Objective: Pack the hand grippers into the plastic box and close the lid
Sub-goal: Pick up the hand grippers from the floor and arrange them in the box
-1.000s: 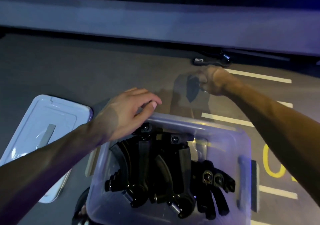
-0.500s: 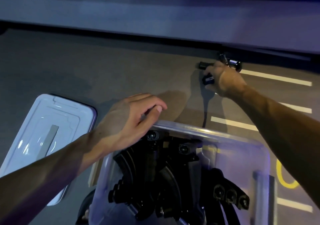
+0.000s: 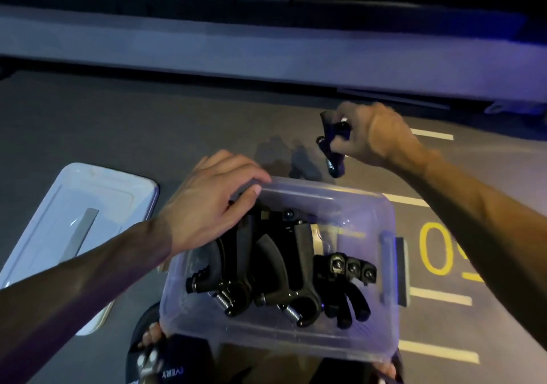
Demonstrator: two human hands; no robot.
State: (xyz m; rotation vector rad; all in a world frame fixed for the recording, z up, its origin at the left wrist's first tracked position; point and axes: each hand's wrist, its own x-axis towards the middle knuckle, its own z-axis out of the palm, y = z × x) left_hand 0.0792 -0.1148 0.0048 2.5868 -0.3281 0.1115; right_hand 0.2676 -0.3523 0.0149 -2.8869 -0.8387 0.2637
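Note:
A clear plastic box (image 3: 322,190) stands on the dark floor with several black hand grippers (image 3: 275,268) lying inside it. My left hand (image 3: 207,200) grips the box's far left rim, thumb on the rim. My right hand (image 3: 376,135) holds one black hand gripper (image 3: 333,150) in the air just beyond the box's far edge, its spring end hanging down. The white lid (image 3: 74,224) lies flat on the floor to the left of the box.
A long pale kerb or ledge (image 3: 266,40) runs across the far side. White lines and a yellow painted number (image 3: 435,253) mark the floor on the right. My feet in sandals (image 3: 151,351) show under the box's near edge.
My right hand has lifted the hand gripper off the floor by the kerb and brought it back toward the box. My left hand has settled onto the box rim.

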